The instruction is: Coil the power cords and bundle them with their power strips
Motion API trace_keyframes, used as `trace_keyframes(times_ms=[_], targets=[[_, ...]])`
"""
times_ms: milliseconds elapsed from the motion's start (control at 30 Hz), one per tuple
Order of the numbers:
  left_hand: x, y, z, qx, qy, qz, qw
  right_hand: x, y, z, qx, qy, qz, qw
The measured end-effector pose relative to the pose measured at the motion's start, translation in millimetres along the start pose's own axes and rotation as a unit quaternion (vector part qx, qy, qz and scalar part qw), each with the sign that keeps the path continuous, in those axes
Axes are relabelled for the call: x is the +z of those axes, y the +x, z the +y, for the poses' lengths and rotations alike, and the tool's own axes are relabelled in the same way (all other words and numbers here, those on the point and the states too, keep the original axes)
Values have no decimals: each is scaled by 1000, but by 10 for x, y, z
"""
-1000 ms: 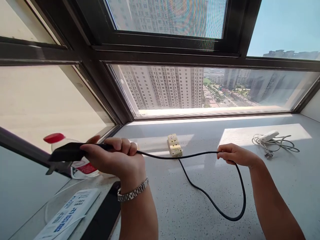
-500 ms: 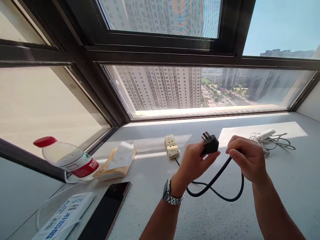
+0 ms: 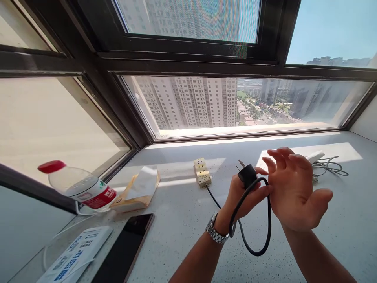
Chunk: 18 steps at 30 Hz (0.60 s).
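My left hand (image 3: 243, 196) is closed around a black power plug (image 3: 247, 175), its metal prongs pointing up and to the left. From the plug a black cord (image 3: 260, 252) hangs in a loop below the hand and runs back to a cream power strip (image 3: 202, 173) lying on the sill. My right hand (image 3: 294, 192) is open just right of the plug, palm showing and fingers spread, with the cord passing close by its edge. Whether the cord touches that palm I cannot tell.
On the white speckled sill (image 3: 176, 236), a white cable bundle (image 3: 330, 167) lies at the right. At the left are a red-capped bottle (image 3: 79, 184), a torn paper packet (image 3: 141, 190), a black phone (image 3: 126, 243) and a white printed box (image 3: 76, 255). Windows rise behind.
My right hand has let go of the cord and opened, turning its palm into view. My left hand has shifted right with the plug, and the cord now loops up in front of it.
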State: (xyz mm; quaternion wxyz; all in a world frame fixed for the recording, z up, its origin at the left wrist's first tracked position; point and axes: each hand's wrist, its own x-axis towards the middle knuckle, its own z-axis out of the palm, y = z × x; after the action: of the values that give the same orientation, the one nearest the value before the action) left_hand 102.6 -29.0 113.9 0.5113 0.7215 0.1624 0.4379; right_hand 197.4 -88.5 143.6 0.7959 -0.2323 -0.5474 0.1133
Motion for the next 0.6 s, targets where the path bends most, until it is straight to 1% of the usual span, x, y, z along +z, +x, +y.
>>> trace_keyframes(times_ms=[67,133,200,233,267,300,333,367,433,467,533,567,600], targets=[[21,-5,25,-33,-4,-18,999,12,-40,19,-66,-30,21,997],[39,-6,45,-52,-7,-63,997,19,-66,28,-117,-77,46,989],[49,-3,55,-64,-24,-108,992,28,-78,24,-151,-125,79,977],[50,0,56,-66,-28,-116,991,35,-80,21,-163,-141,97,972],[48,5,54,-64,-26,-108,992,44,-81,18,-171,-151,114,967],[40,13,51,-60,-21,-84,994,55,-83,18,-167,-156,126,965],[25,24,45,-55,-18,-44,997,66,-85,23,-145,-158,128,968],[1,38,39,-48,-22,6,999,77,-90,36,-103,-157,122,975],[-82,77,31,-27,-51,121,991,97,-104,85,32,-141,87,986],[-140,100,33,-13,-69,176,982,106,-114,121,112,-123,62,984],[-280,147,61,24,-103,273,956,126,-137,207,248,-70,10,966],[-353,167,90,38,-120,313,941,139,-152,253,293,-38,-17,955],[-424,181,128,45,-141,348,926,155,-172,298,324,-5,-49,945]])
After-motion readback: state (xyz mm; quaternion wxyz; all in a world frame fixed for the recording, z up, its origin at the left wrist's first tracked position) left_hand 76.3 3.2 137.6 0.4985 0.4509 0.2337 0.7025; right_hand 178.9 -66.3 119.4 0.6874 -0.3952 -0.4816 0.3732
